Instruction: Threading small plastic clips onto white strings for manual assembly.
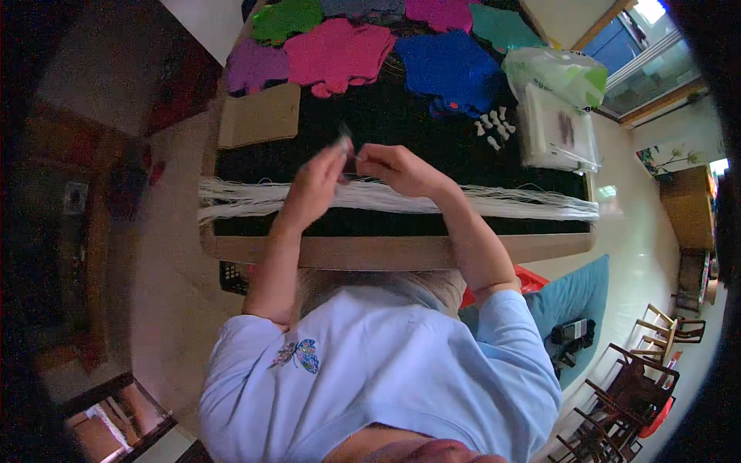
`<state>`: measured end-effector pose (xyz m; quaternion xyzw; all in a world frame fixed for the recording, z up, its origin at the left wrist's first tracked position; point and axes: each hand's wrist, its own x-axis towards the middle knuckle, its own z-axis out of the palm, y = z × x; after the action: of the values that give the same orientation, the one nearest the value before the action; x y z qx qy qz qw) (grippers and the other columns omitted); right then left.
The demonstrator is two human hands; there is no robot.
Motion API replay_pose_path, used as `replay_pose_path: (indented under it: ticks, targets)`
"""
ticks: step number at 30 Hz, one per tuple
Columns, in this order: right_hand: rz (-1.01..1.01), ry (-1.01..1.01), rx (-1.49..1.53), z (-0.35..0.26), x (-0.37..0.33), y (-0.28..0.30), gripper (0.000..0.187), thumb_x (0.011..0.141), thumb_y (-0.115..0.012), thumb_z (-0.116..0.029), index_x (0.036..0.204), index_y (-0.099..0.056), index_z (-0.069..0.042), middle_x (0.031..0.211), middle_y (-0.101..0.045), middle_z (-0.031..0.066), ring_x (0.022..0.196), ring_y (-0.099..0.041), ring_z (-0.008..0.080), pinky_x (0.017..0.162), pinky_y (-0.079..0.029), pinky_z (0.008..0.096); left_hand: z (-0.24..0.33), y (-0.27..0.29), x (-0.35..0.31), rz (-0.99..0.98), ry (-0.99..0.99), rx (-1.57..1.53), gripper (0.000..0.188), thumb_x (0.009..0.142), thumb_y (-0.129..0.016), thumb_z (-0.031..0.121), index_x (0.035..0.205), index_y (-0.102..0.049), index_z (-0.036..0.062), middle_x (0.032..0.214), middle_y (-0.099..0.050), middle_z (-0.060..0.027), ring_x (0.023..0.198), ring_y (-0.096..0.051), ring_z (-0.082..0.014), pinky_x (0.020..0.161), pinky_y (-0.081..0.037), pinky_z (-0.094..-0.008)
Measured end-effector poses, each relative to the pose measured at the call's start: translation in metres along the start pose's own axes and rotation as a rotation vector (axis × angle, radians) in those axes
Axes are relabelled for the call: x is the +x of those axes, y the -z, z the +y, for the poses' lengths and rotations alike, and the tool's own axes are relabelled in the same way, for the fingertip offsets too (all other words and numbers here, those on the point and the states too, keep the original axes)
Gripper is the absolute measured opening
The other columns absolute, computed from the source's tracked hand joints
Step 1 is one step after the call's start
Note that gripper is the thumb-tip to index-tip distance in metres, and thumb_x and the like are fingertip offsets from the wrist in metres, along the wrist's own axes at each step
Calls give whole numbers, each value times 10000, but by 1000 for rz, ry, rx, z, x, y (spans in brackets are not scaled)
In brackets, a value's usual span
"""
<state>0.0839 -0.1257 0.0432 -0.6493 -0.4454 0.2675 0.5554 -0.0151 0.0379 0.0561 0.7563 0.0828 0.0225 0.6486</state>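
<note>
Two hands are near each other above white thread (386, 201) stretched across the table (370, 249). The left hand (318, 181) is blurred, its grip unclear; the right hand (397, 166) has fingertips pinched together, on what I cannot tell.

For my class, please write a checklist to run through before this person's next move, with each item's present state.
1. Left hand and right hand both in view: ok.
2. What they hold identifiable: cannot tell, blurred and small.
3. White strands lying across the table: ok.
4. All strands neatly together: not ok, some stray loose.
5. Small white bundles apart from the hands: ok.
6. Cardboard piece apart from the hands: ok.
</note>
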Motion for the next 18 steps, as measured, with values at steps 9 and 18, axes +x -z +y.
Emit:
replay_pose_path:
  ticks: [9,18]
  targets:
    - [-38,-51,-128,-7,1,-8,117,881,-492,-105,911,-543,-4,793,-579,49,745,-524,115,692,-429,263,14,-11,-4,115,-55,-217,220,893,-484,165,989,-621,23,709,-602,-34,532,-517,-50,469,-399,-188]
    - [-81,-81,87,-6,-1,-6,162,896,-477,-152,821,-535,-21,696,-493,9,651,-447,81,583,-390,247,8,18,-6,-154,-8,-764,177,885,-516,192,868,-598,36,657,-534,11,583,-470,-42,475,-372,-206]
